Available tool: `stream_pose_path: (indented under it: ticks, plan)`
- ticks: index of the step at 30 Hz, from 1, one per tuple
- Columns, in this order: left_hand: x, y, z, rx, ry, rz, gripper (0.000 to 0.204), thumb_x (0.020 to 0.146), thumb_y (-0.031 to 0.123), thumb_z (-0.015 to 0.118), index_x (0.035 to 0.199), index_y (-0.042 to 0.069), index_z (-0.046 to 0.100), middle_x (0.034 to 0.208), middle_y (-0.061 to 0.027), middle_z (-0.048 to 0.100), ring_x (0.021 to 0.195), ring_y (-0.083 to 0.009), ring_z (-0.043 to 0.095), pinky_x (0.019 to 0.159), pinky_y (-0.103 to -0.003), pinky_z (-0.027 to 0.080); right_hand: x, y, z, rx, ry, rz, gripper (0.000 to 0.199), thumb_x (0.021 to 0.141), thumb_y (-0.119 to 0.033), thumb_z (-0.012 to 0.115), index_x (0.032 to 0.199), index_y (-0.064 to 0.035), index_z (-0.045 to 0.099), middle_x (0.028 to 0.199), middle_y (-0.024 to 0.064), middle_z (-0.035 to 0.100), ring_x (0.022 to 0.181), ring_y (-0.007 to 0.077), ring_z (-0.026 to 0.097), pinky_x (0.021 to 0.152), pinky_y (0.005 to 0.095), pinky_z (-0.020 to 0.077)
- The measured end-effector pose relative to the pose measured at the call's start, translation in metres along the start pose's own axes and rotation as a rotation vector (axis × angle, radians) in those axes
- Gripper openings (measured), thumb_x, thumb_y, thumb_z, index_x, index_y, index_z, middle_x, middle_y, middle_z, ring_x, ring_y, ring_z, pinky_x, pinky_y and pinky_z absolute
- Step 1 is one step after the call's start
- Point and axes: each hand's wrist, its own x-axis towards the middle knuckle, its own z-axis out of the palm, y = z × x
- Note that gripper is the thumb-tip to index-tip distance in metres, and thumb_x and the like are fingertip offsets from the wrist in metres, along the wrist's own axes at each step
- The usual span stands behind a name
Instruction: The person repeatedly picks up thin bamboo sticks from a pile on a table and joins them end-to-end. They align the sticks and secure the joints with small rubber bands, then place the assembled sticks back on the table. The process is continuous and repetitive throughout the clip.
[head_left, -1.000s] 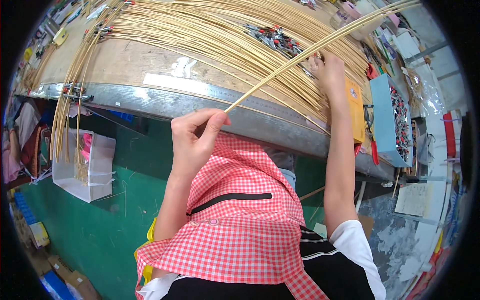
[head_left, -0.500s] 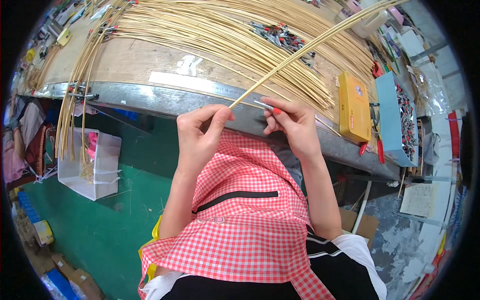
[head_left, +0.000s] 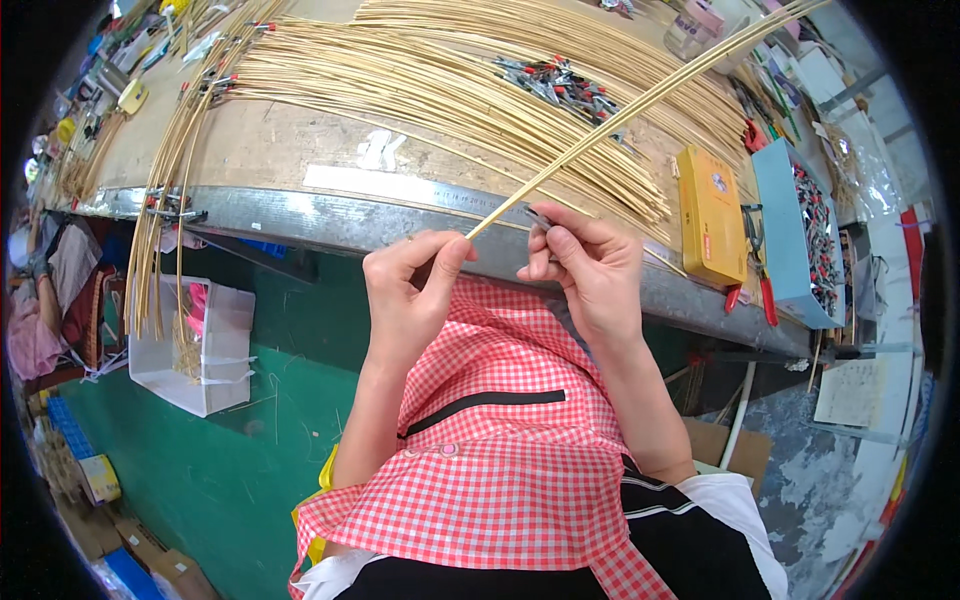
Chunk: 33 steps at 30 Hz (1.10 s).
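Observation:
My left hand (head_left: 412, 292) pinches the near end of a bundle of long pale cane strips (head_left: 640, 105) that runs up and to the right over the workbench (head_left: 300, 150). My right hand (head_left: 588, 268) is beside it, fingers closed on a small dark metal clip (head_left: 537, 217) held close to the strips' end. Both hands hover above my lap, which is covered by a red-and-white checked apron (head_left: 500, 440).
Many more cane strips (head_left: 400, 80) fan across the bench, some hanging over its left edge. A pile of small clips (head_left: 565, 85), a yellow box (head_left: 710, 210) and a blue tray of clips (head_left: 800, 220) lie on the bench. A clear plastic bin (head_left: 195, 345) stands on the green floor.
My right hand came back from the bench top with a small clip and now sits next to my left hand at the strips' end. My left hand stayed in place.

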Motion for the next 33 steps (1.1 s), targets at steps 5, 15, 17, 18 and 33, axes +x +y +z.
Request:
stream_pose_path:
  ticks: [5,15,17,18,33]
  plan:
    - [-0.002,-0.002,0.001,-0.001,-0.001,0.026,0.018,0.088,0.01,0.06,0.076,-0.003,0.066,0.065,0.0,0.059,0.056,-0.0031,0.044,0.047,-0.02,0.029,-0.002,0.007,0.005,-0.026,0.066,-0.03,0.02,0.089,0.002,0.054,0.107,0.0048,0.063,0.084,0.0138,0.065,0.065,0.0157,0.064,0.062,0.0271,0.0574]
    - [-0.002,0.001,0.001,0.022,0.011,0.024,0.009,0.084,0.004,0.062,0.078,-0.001,0.066,0.063,-0.0073,0.061,0.051,-0.0115,0.051,0.048,-0.026,0.037,-0.003,0.011,0.016,0.036,0.068,-0.025,0.02,0.09,0.002,0.054,0.107,0.0072,0.062,0.082,0.0142,0.064,0.064,0.0157,0.064,0.06,0.0263,0.0572]
    - [-0.002,0.003,0.001,0.039,0.002,0.042,0.009,0.084,0.003,0.062,0.077,-0.001,0.065,0.062,-0.0078,0.06,0.05,-0.0115,0.05,0.047,-0.026,0.036,-0.003,0.01,0.018,0.038,0.075,-0.024,0.02,0.091,0.001,0.054,0.107,0.0086,0.061,0.083,0.0141,0.064,0.064,0.0158,0.063,0.061,0.0272,0.0574]
    - [-0.003,0.003,0.001,0.048,-0.003,0.051,0.009,0.084,0.003,0.062,0.077,-0.002,0.065,0.062,-0.0081,0.06,0.049,-0.0115,0.05,0.046,-0.026,0.036,-0.004,0.01,0.018,0.041,0.078,-0.016,0.02,0.091,0.001,0.054,0.108,0.0087,0.061,0.083,0.0141,0.064,0.064,0.0159,0.063,0.061,0.0275,0.0574]
    - [0.009,-0.023,-0.039,-0.211,-0.316,-0.268,0.017,0.086,0.009,0.061,0.079,-0.005,0.068,0.058,-0.0018,0.06,0.053,-0.0047,0.047,0.047,-0.021,0.035,0.026,-0.046,0.0,0.049,0.002,-0.172,0.017,0.088,-0.002,0.059,0.103,0.0061,0.062,0.1,0.0145,0.063,0.079,0.0152,0.062,0.063,0.0273,0.0548]
